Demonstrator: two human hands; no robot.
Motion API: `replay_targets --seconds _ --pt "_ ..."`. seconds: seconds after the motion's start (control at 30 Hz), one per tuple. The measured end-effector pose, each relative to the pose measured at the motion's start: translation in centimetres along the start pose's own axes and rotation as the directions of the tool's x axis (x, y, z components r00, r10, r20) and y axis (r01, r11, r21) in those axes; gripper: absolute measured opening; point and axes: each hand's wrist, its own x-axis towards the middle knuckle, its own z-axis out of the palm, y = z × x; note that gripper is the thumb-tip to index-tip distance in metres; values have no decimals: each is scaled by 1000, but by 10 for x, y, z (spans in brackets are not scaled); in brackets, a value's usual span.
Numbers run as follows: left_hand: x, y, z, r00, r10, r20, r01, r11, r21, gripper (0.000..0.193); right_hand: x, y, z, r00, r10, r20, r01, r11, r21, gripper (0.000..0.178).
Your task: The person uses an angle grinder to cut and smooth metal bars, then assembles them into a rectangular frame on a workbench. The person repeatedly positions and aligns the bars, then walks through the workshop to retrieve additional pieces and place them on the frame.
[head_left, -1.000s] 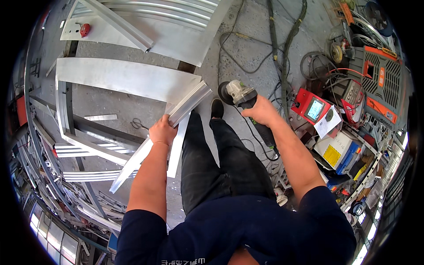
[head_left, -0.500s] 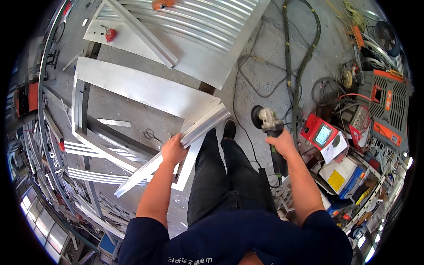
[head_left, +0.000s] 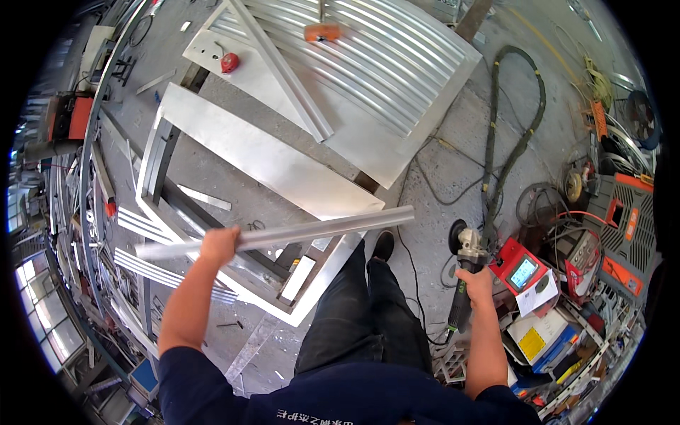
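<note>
My left hand [head_left: 220, 246] is closed round a long silver metal profile [head_left: 326, 228], which lies crosswise above a metal frame. Its left end is smeared by motion. At my right side, my right hand [head_left: 476, 283] grips an angle grinder [head_left: 462, 304] by its dark body, with the disc end pointing away from me. The wide flat frame [head_left: 248, 152] rests on supports under the profile, open in its middle. A short white strip [head_left: 298, 278] lies at the frame's near corner.
Beyond the frame lies a ribbed metal panel [head_left: 418, 85] with an orange-headed hammer [head_left: 322, 32], a red tape measure [head_left: 229, 63] and another long profile [head_left: 283, 78] on it. A dark thick cable [head_left: 494, 127] loops over the floor. Red and grey machines [head_left: 623, 227] stand at right.
My left hand has moved left with the profile, which has swung from a steep slant to nearly level. The grinder stays in my right hand. The whole view has shifted.
</note>
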Motion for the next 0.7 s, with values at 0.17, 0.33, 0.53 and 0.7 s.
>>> replay_targets --seconds 0.17,0.33,0.53,0.7 --pt "74 -34 -88 985 146 -94 -135 985 111 17 -19 -29 0 997 -22 -77 23 1000 18 46" --pt "155 -25 -122 974 227 -26 -215 948 234 14 -11 2 -12 996 57 -67 -53 996 67 48" --pt "216 -8 -122 973 196 125 -227 916 330 23 -14 11 -13 981 153 -122 -148 988 50 49" --pt "245 -10 -109 987 163 6 -156 936 315 24 -11 26 -13 974 205 -93 -200 978 59 51"
